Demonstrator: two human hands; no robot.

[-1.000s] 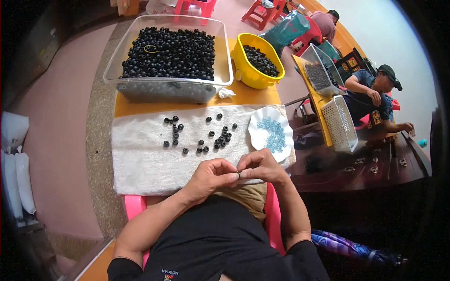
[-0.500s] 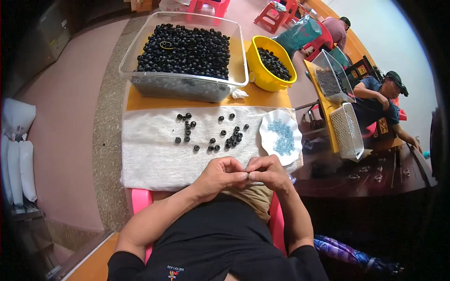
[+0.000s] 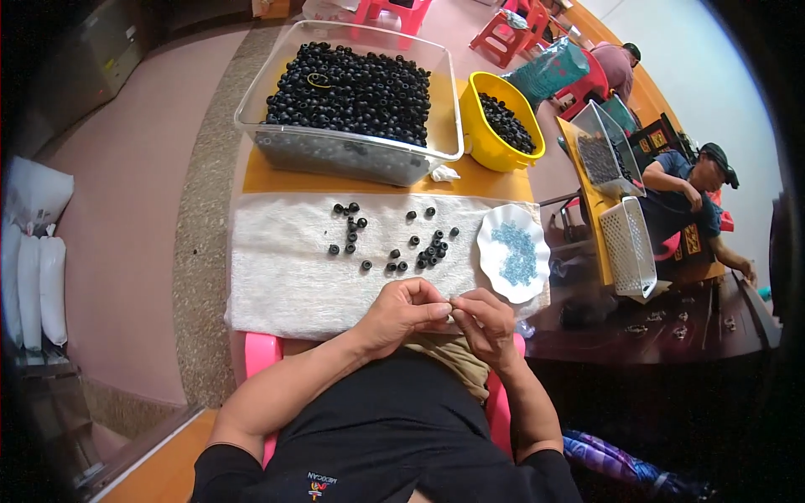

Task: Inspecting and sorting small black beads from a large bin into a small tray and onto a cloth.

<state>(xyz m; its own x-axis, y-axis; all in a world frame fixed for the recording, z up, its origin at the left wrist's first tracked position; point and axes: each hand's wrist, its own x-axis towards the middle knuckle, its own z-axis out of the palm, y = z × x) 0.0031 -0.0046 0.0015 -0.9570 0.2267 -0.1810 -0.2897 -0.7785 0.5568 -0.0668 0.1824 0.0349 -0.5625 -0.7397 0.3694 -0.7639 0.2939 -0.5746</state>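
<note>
My left hand [image 3: 401, 317] and my right hand [image 3: 485, 323] meet above the near edge of a white towel [image 3: 281, 285]. Thumbs and fingertips of both are pinched together around something too small to make out. Beyond them, black round pieces with a hole, like large beads [image 3: 432, 251], lie loose on the towel in two scattered groups. To the right of these, a white scalloped plate [image 3: 537, 278] holds many small pale-blue clear pieces [image 3: 513, 251].
A clear plastic bin [image 3: 352, 138] full of black beads stands behind the towel, beside a yellow tub [image 3: 496, 158] of similar pieces. A crumpled tissue [image 3: 444, 173] lies between them. On the right, a person sits near a white perforated basket [image 3: 631, 251] and another clear bin [image 3: 599, 155].
My right hand's fingers have shifted and now stretch more toward the left hand, still pinched. The whole scene sits slightly further right in view; the beads keep their arrangement.
</note>
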